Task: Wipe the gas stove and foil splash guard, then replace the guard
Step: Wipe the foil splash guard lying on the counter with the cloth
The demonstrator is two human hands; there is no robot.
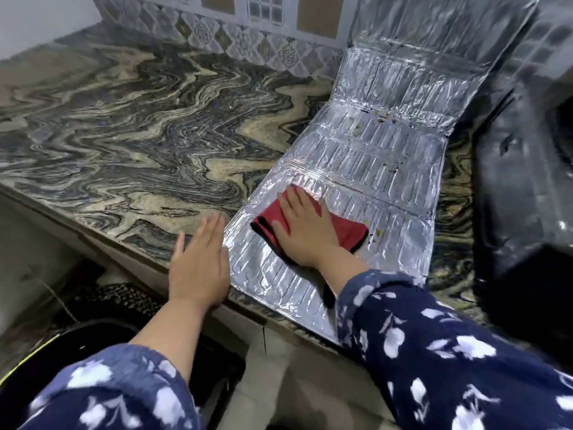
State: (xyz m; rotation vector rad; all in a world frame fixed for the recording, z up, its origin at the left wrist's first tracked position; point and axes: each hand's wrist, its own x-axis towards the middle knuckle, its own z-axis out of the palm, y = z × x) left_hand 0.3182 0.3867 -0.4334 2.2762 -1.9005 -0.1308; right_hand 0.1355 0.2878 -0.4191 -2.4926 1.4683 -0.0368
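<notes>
- Foil splash guard (pixel 366 156) lies unfolded across the marbled countertop (pixel 130 125), its near panels flat on the stone and its far panels rising to lean against the tiled wall (pixel 248 41) at the back.
- Greenish food specks show on the middle panels and just right of the cloth (the near-left panel looks cleaner, though glare makes that hard to judge).
- Red cloth (pixel 347 229), folded with a dark edge, sits on the second panel from the counter's front edge.
- Right hand (pixel 302 229) presses flat on the cloth, fingers straight and together, palm down; it clasps nothing, only bears down.
- Left hand (pixel 201 265) rests flat at the guard's left edge, fingers straight, partly on the foil and partly on the counter, gripping nothing; it seems to be steadying the sheet.
- Gas stove (pixel 524 193) stands dark at the right, just beside the guard's right edge.
- Step in hand, as I judge it: wiping the guard, with the far panels not yet reached.
- Next move calls for sweeping the cloth right and away over the specks with light pressure, since thin foil could crease or tear, while the left hand keeps the sheet from sliding.
</notes>
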